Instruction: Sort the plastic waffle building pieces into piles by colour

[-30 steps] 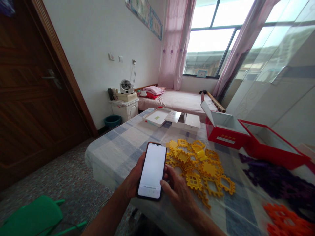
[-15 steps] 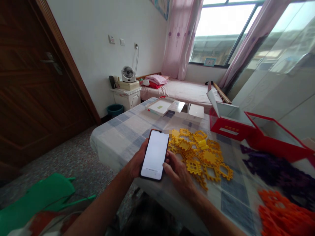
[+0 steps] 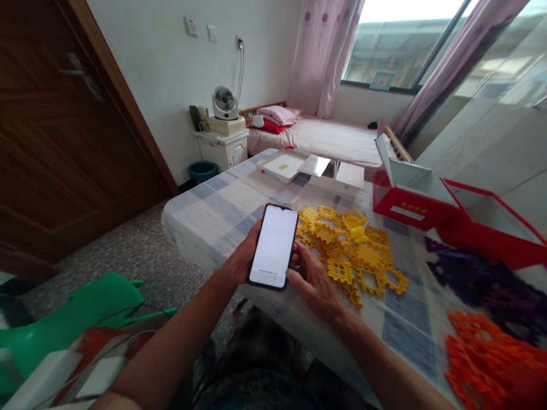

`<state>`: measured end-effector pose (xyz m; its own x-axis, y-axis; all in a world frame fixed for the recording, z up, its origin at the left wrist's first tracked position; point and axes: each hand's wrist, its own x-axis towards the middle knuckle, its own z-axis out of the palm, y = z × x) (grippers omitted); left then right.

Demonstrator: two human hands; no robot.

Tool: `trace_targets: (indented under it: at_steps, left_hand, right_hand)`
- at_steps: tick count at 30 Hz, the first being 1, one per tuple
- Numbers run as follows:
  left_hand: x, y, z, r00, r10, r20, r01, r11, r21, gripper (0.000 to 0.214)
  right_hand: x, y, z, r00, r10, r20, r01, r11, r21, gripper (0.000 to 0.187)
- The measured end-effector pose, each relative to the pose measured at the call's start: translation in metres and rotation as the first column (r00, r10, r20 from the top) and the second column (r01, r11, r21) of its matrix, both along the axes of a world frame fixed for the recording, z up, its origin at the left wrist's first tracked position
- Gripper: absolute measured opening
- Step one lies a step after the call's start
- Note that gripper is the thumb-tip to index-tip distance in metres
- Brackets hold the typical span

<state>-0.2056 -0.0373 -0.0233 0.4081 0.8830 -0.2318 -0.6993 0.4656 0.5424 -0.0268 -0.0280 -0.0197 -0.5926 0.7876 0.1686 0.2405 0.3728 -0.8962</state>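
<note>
A smartphone [image 3: 274, 242] with a nearly blank white screen is held upright over the front edge of the table. My left hand [image 3: 244, 255] is closed around its left side, the fingers hidden behind it. At the lower right edge of the phone, my right hand [image 3: 315, 282] also grips it, fingers curled and thumb by the bottom of the screen. Just beyond and to the right lies a loose pile of yellow plastic interlocking pieces [image 3: 368, 256], several of them square frames with notched edges.
The table wears a checked cloth [image 3: 209, 210]. Purple pieces [image 3: 482, 287] and orange pieces [image 3: 491, 364] lie at the right, below red boxes [image 3: 410, 199]. White box parts [image 3: 280, 165] sit at the back. A green plastic chair [image 3: 89, 313] stands at lower left.
The view has tilted down, so the room sits higher in the picture. Both hands still hold the phone, and its grip looks the same. The pieces on the table have not moved.
</note>
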Motion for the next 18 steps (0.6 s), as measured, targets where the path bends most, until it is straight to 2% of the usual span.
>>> trace_targets:
  at_steps: [5,8,11,14,16,18]
  left_hand:
    - [0.0,0.0,-0.001,1.0,-0.013,0.011,0.014,1.0,-0.028,0.083]
    - [0.003,-0.003,0.004,0.999,0.026,-0.036,-0.028,0.998,-0.05,0.084]
    - [0.002,-0.005,0.014,0.985,0.096,-0.143,-0.108,0.991,-0.08,0.078]
    - [-0.008,-0.006,0.024,0.924,0.211,-0.32,-0.245,0.967,-0.069,0.069]
    - [-0.019,-0.004,0.028,0.886,0.234,-0.4,-0.273,0.961,-0.042,0.066]
    - [-0.029,-0.001,0.031,0.856,0.207,-0.473,-0.27,0.96,-0.069,0.061]
  right_hand:
    - [0.0,-0.001,0.001,1.0,-0.002,0.017,0.001,1.0,0.02,0.049]
    - [0.0,-0.001,-0.001,1.0,-0.008,0.015,0.008,1.0,0.02,0.053]
    - [-0.001,-0.003,0.0,1.0,-0.021,0.008,0.02,0.999,0.045,0.054]
    - [0.005,-0.006,0.009,0.996,-0.05,0.076,0.041,0.992,0.121,0.051]
    - [0.014,-0.009,0.019,0.984,-0.088,0.157,0.055,0.977,0.204,0.049]
    - [0.028,-0.015,0.029,0.962,-0.137,0.237,0.062,0.952,0.299,0.047]
